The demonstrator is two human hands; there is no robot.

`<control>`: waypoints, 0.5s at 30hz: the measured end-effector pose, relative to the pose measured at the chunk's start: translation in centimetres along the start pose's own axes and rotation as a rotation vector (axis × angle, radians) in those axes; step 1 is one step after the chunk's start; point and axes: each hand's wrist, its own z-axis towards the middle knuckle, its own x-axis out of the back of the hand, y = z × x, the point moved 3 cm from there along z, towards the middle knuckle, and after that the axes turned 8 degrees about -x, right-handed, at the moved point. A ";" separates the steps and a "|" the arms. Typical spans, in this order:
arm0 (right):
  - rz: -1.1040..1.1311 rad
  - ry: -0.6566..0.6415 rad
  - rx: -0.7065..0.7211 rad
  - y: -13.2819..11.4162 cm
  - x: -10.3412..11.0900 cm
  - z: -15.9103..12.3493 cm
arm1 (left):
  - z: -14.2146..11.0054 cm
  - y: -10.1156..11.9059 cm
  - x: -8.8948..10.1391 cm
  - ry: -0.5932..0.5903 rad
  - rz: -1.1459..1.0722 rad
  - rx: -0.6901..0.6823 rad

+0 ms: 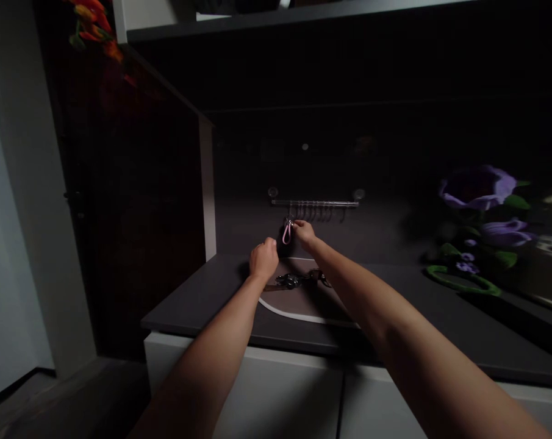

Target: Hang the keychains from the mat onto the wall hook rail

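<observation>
A pink looped key strap [286, 233] with a small metal ring hangs under the left part of a clear rail with hooks [316, 203] on the back wall. My right hand [303, 233] is closed in a pinch at the ring, just right of the strap. Lower and to the left, my left hand [263, 258] is curled closed above the mat; its fingertips are turned away, so anything in them is hidden. Beneath both hands, a bunch of keys [289, 280] lies on a brown mat with a white edge [298, 302].
The mat lies on a dark counter [193, 292] over white cabinets. Purple knitted-looking flowers [479, 188] and a green ring [461, 286] stand at the right. A shelf [276, 21] overhangs the counter. At the left is a dark door [133, 213].
</observation>
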 end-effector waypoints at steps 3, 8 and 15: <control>-0.056 -0.031 0.011 -0.9 0.3 -1.4 | -0.1 -0.1 0.0 0.001 -0.019 0.002; -0.114 -0.064 -0.024 -2.5 0.8 -3.7 | -0.2 -0.1 -0.1 -0.026 -0.038 -0.031; -0.034 -0.044 0.058 -4.1 2.5 -6.4 | -0.2 -0.2 -0.4 -0.037 -0.149 -0.156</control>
